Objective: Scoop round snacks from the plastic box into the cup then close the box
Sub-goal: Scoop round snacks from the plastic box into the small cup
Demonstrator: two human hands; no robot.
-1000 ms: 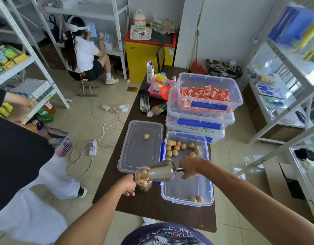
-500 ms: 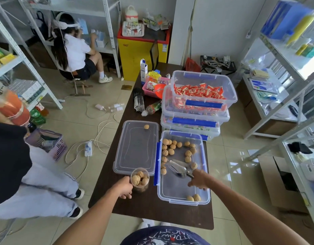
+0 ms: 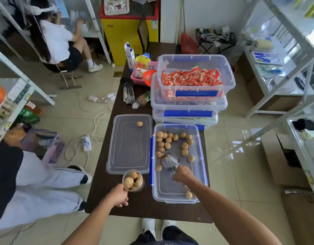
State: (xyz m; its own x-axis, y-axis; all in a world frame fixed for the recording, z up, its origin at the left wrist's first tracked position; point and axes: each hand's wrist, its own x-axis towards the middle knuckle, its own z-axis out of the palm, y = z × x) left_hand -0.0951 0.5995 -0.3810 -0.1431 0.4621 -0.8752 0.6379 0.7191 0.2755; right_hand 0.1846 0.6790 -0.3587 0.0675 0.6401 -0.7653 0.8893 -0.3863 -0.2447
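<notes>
A small stockroom or shop back room: metal shelving [image 3: 283, 55] loaded with packaged goods, stacked clear bins [image 3: 189, 96] of wrapped snacks, a brown table [image 3: 117, 197], tiled floor [image 3: 228, 152].

stacked bins [image 3: 191, 103] behind box [image 3: 202, 156], lid [image 3: 129, 156] left

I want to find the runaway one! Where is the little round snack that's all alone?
In the head view, the lone snack sits on the clear lid, near its far right corner, left of the open plastic box and in front of the stacked bins.
</notes>
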